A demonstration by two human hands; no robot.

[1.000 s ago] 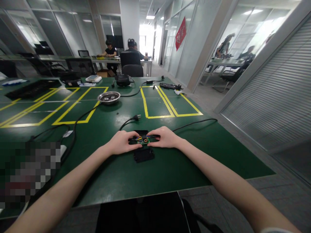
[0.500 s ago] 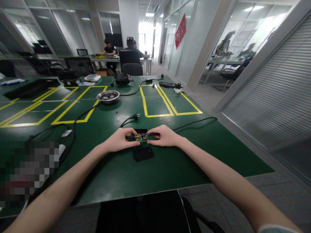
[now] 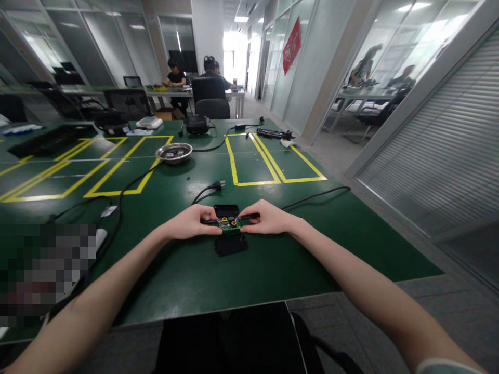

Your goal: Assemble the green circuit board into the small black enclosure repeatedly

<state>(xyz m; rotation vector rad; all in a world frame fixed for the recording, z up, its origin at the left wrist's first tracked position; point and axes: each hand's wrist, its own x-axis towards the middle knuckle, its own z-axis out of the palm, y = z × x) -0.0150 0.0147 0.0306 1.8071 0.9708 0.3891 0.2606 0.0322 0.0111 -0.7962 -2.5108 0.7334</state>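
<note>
A small green circuit board [image 3: 230, 225] with copper-wound coils is held between my two hands, just above the table. My left hand [image 3: 191, 222] pinches its left end, where a black cable and thin coloured wires join it. At the opposite end my right hand [image 3: 267, 218] grips the board and the black cable [image 3: 312, 199] that runs off to the right. Behind the board lies one black plastic case half [image 3: 226, 209], partly covered by it. The other case half [image 3: 231, 245] rests on the table in front, nearer to me.
Beyond my hands lies a black plug [image 3: 218, 185] on its cord. A metal bowl [image 3: 174, 154] with small metal parts stands farther back. Yellow tape rectangles mark the green table [image 3: 273, 280]. A black tool [image 3: 273, 135] lies at the far right. Several people sit in the background.
The circuit board has shifted slightly toward the near case half, and more of the rear case half now shows behind it. Both hands keep their grip.
</note>
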